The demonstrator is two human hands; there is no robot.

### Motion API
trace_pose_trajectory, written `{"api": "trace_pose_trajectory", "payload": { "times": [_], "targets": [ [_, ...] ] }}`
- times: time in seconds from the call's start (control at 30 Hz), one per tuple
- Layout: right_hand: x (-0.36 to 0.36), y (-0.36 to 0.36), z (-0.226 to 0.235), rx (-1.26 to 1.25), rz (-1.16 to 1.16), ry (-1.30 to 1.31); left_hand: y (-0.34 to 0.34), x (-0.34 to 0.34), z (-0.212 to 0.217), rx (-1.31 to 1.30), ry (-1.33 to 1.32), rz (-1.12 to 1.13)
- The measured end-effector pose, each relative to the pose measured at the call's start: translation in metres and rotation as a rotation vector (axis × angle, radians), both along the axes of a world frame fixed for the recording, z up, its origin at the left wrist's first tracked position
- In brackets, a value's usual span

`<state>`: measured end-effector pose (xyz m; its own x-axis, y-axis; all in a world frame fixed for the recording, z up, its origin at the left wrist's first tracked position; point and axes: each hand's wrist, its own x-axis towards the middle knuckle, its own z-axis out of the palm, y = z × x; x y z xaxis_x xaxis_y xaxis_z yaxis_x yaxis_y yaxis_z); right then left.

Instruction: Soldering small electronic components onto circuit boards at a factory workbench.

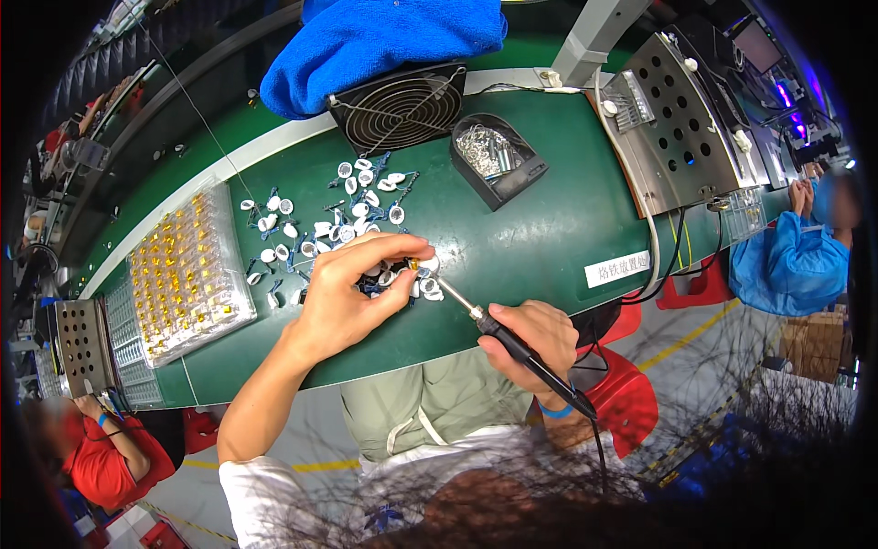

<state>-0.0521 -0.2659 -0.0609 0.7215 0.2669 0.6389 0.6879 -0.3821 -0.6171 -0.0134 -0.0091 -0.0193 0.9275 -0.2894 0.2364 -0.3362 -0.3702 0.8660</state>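
Note:
My left hand [340, 295] pinches a small white rounded part [429, 264] between thumb and fingertips, above the green bench. A bit of yellow shows on that part by the fingertips. In my right hand [538, 337] is a black-handled soldering iron [560, 385]. Its metal tip points up and left at the white part; whether the two touch is too small to tell. Beyond and beneath my left hand lie many loose white earbud-like pieces [363, 209] with blue tails, some hidden by the hand.
A clear tray [203, 322] of yellow pieces lies on the left. A black fan [400, 108] stands at the back under a blue towel [389, 46]. Beside it sits a black bin [518, 180] of metal bits. A perforated metal box [672, 123] with cables is at right. Other people sit at both sides.

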Motion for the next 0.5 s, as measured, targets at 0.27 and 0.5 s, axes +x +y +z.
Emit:
{"api": "trace_pose_trajectory", "payload": {
  "times": [0.27, 0.5],
  "targets": [
    [0.0001, -0.0012, 0.0043, -0.045, -0.001, -0.019, -0.0010, 0.0008, -0.0005, -0.012, -0.016, -0.019],
    [0.0012, 0.0005, 0.0019, -0.023, 0.015, -0.014, 0.0003, 0.0003, -0.0016, -0.016, 0.009, -0.012]
  ]
}}
